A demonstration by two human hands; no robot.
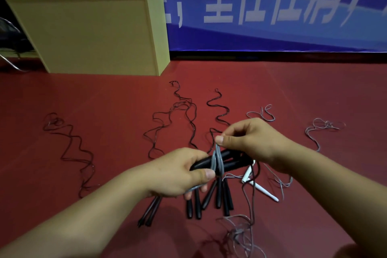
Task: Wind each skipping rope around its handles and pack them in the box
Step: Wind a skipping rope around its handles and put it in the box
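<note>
My left hand [180, 172] grips a pair of black handles [228, 162] held side by side above the red floor. A grey rope [216, 158] is looped a few turns around them. My right hand [249, 140] pinches that grey rope just above the handles. Under my hands lie several more black handles [219, 197] and a white pair [259, 188], with their ropes spread out away from me. The tall yellow box [94, 35] stands at the back left.
Dark ropes [184, 115] and grey ropes [318, 130] snake across the red floor [104, 111] ahead. A tangle of grey cord [238, 234] lies near me at the bottom. A blue banner [272, 6] with white characters closes off the back.
</note>
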